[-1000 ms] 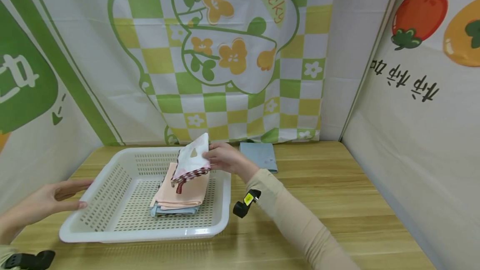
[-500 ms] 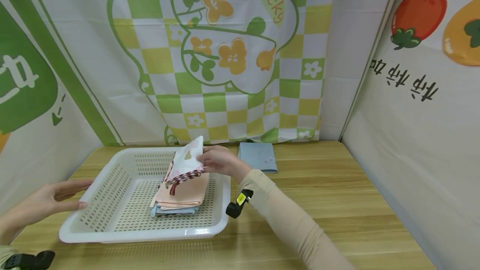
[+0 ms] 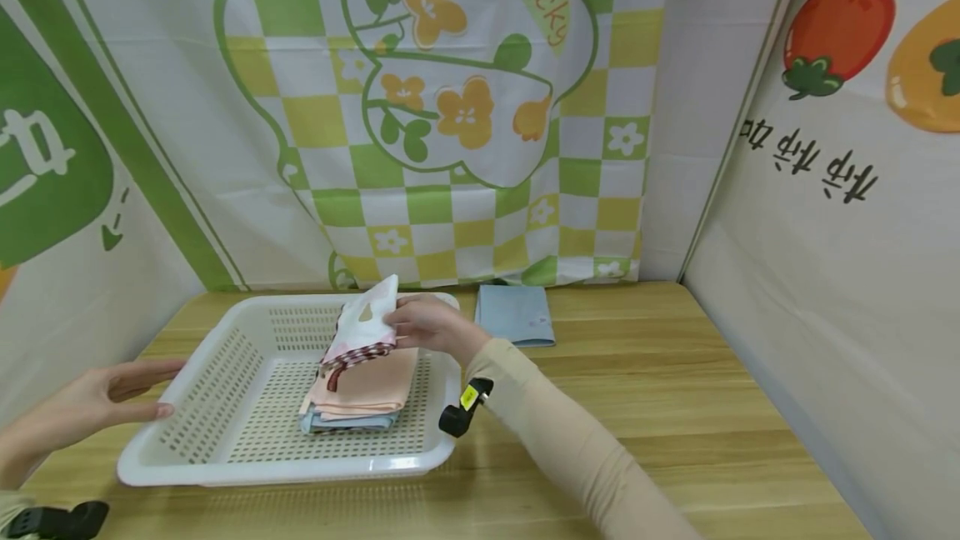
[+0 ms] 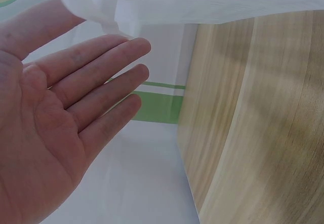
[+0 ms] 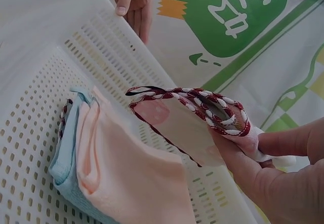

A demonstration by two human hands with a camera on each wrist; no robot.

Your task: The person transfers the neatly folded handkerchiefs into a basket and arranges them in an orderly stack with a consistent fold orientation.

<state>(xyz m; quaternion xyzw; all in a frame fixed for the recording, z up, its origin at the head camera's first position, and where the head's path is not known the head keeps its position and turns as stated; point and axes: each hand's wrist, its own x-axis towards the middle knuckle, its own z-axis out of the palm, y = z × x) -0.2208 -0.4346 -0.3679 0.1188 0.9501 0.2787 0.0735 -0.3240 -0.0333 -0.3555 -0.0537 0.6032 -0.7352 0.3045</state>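
Observation:
My right hand [image 3: 431,325] pinches a folded white towel [image 3: 367,319] along its right side, thumb on one face and fingers on the other. The towel has red-and-white trim and a dark red loop, and hangs tilted over a folded peach towel [image 3: 375,386]. That one lies on a folded light blue towel [image 3: 352,422] inside the white plastic basket [image 3: 300,473]. In the right wrist view the held towel's trimmed edges [image 5: 202,105] show several layers. My left hand [image 3: 90,407], fingers straight, touches the basket's left rim; its palm faces the camera in the left wrist view.
Another folded light blue towel [image 3: 515,315] lies on the wooden table [image 3: 637,407] behind and right of the basket. Printed fabric walls [image 3: 480,215] close off the back and both sides. At the bottom of the stack a dark checked edge [image 5: 62,127] shows.
My right hand has moved left and slightly down with the white towel, farther over the peach one. My left hand and the basket have stayed in place.

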